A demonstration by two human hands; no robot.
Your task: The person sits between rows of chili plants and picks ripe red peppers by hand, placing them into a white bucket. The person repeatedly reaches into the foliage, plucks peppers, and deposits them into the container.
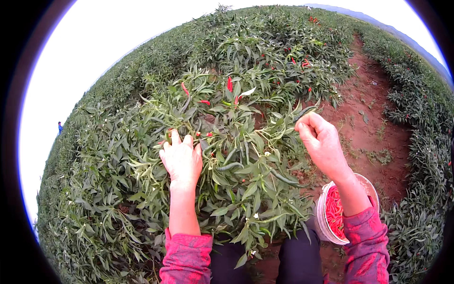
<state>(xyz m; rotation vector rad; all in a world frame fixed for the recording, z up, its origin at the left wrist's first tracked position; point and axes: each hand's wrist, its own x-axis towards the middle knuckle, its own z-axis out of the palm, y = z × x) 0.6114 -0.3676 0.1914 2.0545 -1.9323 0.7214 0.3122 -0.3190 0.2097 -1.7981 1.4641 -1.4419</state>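
Chili pepper plants (244,163) with green and red fruit spread before me. My left hand (182,159) reaches palm down into the foliage, its fingertips among leaves beside a red chili (160,142). Leaves hide part of those fingers, so whether they grip anything is unclear. At the right side of the plant, my right hand (321,142) has thumb and forefinger pinched together at a dark green chili pepper (305,112) near a leafy shoot. Below my right forearm stands a white bucket (321,213) containing many red chilies (334,211).
A bare red-earth path (369,106) runs up the right side, bordered by another row of plants (425,117). More red chilies (230,84) hang farther up the plant. My dark-trousered legs (299,257) are against the lower foliage. A distant person (60,127) stands at far left.
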